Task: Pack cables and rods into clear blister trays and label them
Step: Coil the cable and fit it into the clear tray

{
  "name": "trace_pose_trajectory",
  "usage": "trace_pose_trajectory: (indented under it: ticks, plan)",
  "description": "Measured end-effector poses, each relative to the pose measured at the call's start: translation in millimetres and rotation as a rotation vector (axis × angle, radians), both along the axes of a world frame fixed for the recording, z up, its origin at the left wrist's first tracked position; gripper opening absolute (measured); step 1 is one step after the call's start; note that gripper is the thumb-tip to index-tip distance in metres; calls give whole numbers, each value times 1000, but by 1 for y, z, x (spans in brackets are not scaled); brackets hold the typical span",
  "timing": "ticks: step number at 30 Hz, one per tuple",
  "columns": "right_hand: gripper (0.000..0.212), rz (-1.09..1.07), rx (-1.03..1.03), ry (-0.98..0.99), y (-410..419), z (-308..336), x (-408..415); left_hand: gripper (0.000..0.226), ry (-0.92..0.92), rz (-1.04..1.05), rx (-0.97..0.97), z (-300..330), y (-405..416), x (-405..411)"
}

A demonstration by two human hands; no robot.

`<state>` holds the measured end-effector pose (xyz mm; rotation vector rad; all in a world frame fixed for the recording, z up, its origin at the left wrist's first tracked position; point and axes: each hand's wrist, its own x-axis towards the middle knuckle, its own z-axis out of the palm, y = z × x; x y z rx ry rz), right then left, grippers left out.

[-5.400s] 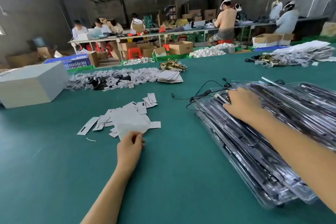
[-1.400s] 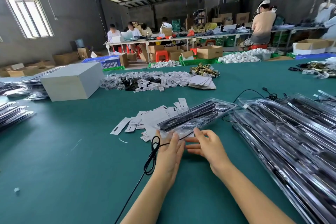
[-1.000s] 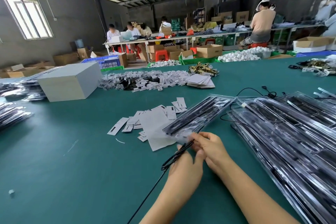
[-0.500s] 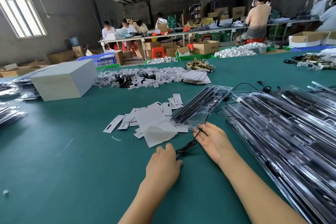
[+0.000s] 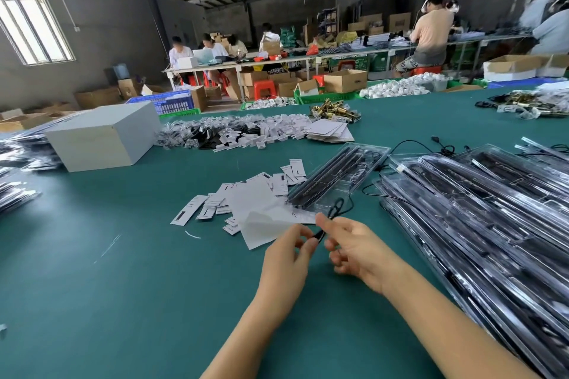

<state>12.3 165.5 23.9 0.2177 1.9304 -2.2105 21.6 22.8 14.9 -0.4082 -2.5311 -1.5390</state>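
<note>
Both hands pinch the folded black cable (image 5: 320, 232): left hand (image 5: 289, 252) & right hand (image 5: 354, 249), mid-bench. Open tray (image 5: 338, 178) lies just beyond, long axis running away toward far-right; right hand nearer.

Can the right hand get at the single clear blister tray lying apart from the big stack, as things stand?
Probably yes, once freed. The single clear blister tray lies just beyond the right hand with nothing between, but that hand and the left hand are pinching a thin black cable.
</note>
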Motion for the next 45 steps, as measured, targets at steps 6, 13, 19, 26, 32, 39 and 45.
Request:
trace_pose_trajectory:
  ticks: [6,13,19,26,32,39,45]
  plan:
    - [29,-86,-159,122,-2,-9,-2,28,45,-71,-27,-3,2,1]
    - [20,-469,-575,104,18,-7,-6,19,-152,-90,-92,8,-19,-10]
    - [19,-488,-784,39,20,-2,-1,20,-340,-78,61,5,-39,-20]
    - [56,-469,729,183,13,-5,17,16,-467,39,433,0,-37,-24]
    - [13,-544,1361,1015,-1,-5,20,16,-467,-67,404,5,-36,-19]
    - [9,-406,1232,825,8,-20,13,18,-691,-284,839,18,-47,-21]
    - [6,-467,1062,883,8,-15,16,26,-838,-483,1102,18,-61,-21]
